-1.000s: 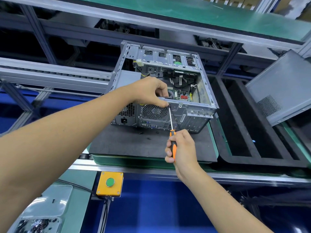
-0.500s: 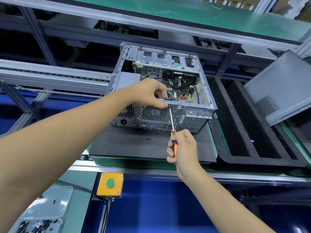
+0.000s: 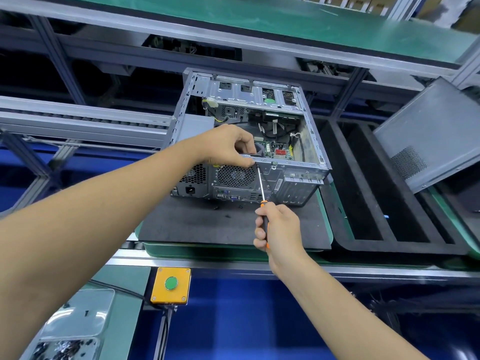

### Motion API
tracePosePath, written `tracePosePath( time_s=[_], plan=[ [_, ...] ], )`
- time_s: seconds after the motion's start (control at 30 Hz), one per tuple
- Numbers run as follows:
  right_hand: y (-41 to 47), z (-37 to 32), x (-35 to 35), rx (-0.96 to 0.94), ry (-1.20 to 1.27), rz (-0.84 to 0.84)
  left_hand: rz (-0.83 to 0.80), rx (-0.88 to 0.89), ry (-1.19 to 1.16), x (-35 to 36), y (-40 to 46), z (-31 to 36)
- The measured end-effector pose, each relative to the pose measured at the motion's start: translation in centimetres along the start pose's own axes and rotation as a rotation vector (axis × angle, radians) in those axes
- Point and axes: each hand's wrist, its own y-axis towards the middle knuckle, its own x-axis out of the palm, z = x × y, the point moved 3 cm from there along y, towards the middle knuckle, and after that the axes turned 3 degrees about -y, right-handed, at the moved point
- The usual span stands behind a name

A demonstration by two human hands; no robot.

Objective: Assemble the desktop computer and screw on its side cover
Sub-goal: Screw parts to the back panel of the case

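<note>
An open grey desktop case (image 3: 293, 175) lies on its side on a dark foam pad (image 3: 197, 224), its rear panel with fan grille facing me. My left hand (image 3: 228, 146) grips the top rear edge of the case, fingers curled over the rim above the fan. My right hand (image 3: 279, 229) holds an orange-and-black screwdriver (image 3: 261, 185), its shaft angled up with the tip at the rear edge just under my left fingers. The grey side cover (image 3: 431, 133) leans tilted at the right.
A black foam tray (image 3: 363, 237) with long slots sits right of the pad. A yellow box with a green button (image 3: 171, 284) hangs below the conveyor edge. A clear bin of dark screws (image 3: 65, 346) is at the bottom left. Metal rails run behind.
The hands and screwdriver stay at the same spot on the case's rear edge; my right hand has shifted only slightly on the handle.
</note>
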Motion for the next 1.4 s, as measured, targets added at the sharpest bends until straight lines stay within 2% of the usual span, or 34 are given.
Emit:
tracePosePath(
  time_s=[0.23, 0.47, 0.7, 1.1, 1.4],
  plan=[
    [-0.4, -0.6, 0.0, 0.070, -0.059, 0.014, -0.009, -0.023, -0.111, -0.3, 0.1, -0.3],
    [-0.5, -0.5, -0.1, 0.009, -0.021, 0.014, -0.036, -0.041, -0.149, -0.3, 0.3, -0.6],
    [-0.7, -0.6, 0.4, 0.129, -0.048, 0.045, -0.036, -0.034, -0.146, -0.3, 0.1, -0.2],
    [-1.1, -0.8, 0.7, 0.004, -0.073, 0.059, -0.026, -0.035, -0.162, -0.5, 0.0, -0.2],
    [-1.2, -0.8, 0.7, -0.003, -0.083, 0.049, -0.028, -0.015, -0.144, -0.4, 0.5, -0.7]
  ],
)
